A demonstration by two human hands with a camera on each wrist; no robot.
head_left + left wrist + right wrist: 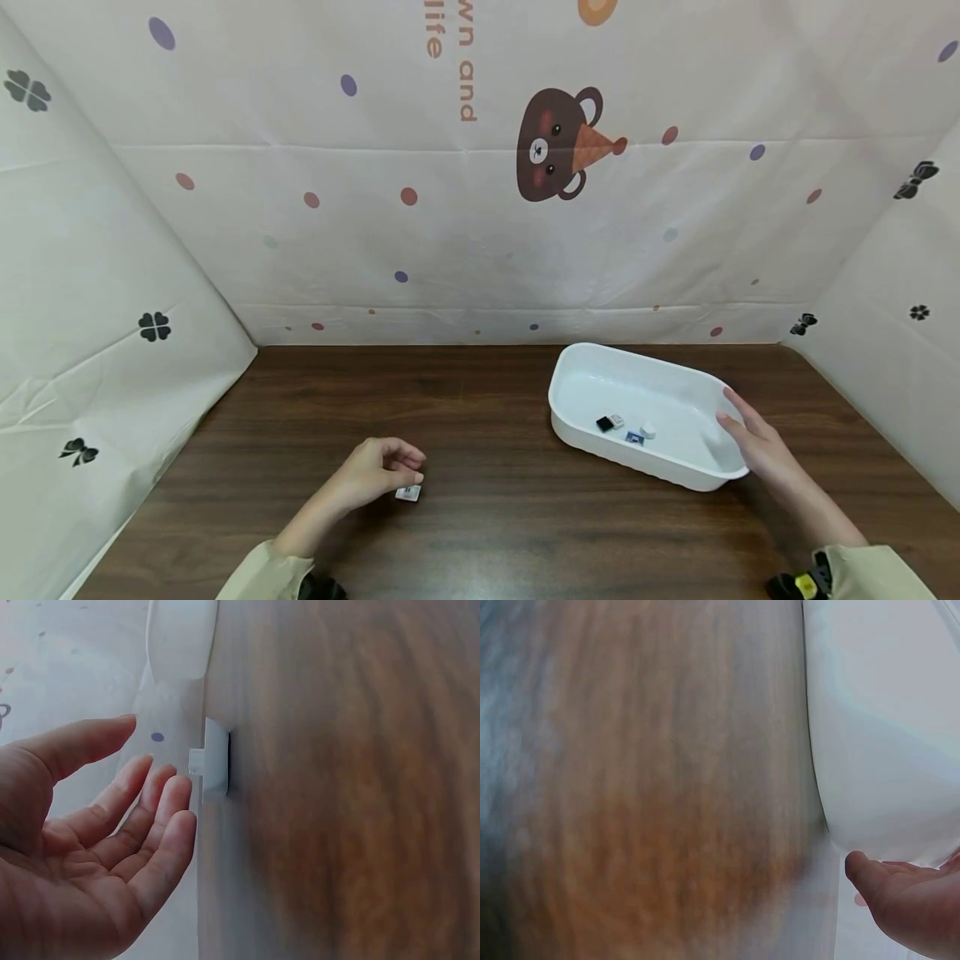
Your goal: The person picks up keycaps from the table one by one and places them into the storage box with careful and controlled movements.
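My left hand (375, 475) is over the table beside a small white piece (408, 493) with dark marks. In the left wrist view, that piece (216, 759) has slanted sides and a little square knob; its kind is unclear. The fingers (161, 847) are loosely bent and apart from it, holding nothing. My right hand (765, 446) is at the right end of a white plastic tub (615, 448), its fairly straight fingers touching the rim. In the tub lie a black square piece (604, 424), a pale printed one (617, 421), a blue-and-white one (634, 437) and a white one (648, 431).
The dark wooden table (480, 550) meets a pale printed cloth backdrop (450, 250) at its back edge. More cloth (97, 375) stands along the left and right sides. The tub sits at the back right, slightly turned.
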